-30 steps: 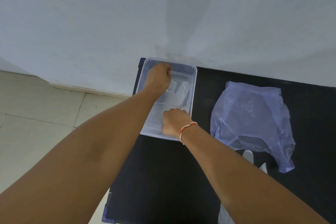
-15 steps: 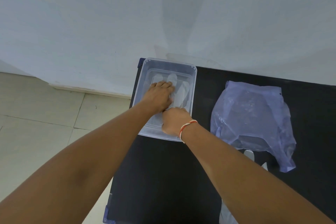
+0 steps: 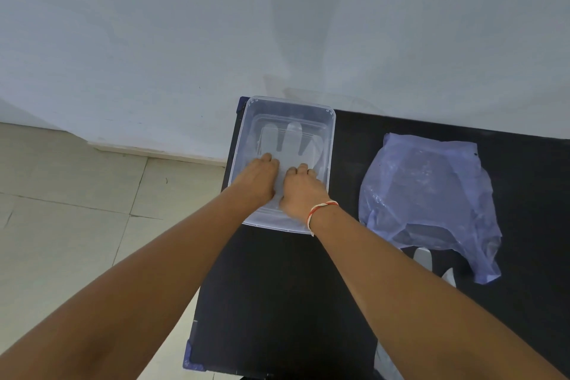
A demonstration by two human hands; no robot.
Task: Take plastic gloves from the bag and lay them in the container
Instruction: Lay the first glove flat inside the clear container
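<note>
A clear plastic container [image 3: 330,133] stands at the table's far left corner. A transparent plastic glove [image 3: 290,145] lies flat inside it, its fingers pointing toward the wall. My left hand [image 3: 257,179] and my right hand [image 3: 302,190] sit side by side on the glove's near cuff end, fingers bent down onto the plastic. The crumpled purple plastic bag [image 3: 428,191] lies to the right of the container. Two more glove tips [image 3: 422,257] stick out from under the bag's near edge.
The black table [image 3: 277,302] ends at its left edge just beside the container, with tiled floor [image 3: 61,225] below. A white wall [image 3: 277,25] rises directly behind. Another bit of clear plastic [image 3: 385,361] shows at the near table edge by my right forearm.
My left hand has drawn back from the container's far end to the near end beside my right hand. The glove now lies spread flat, with its fingers uncovered.
</note>
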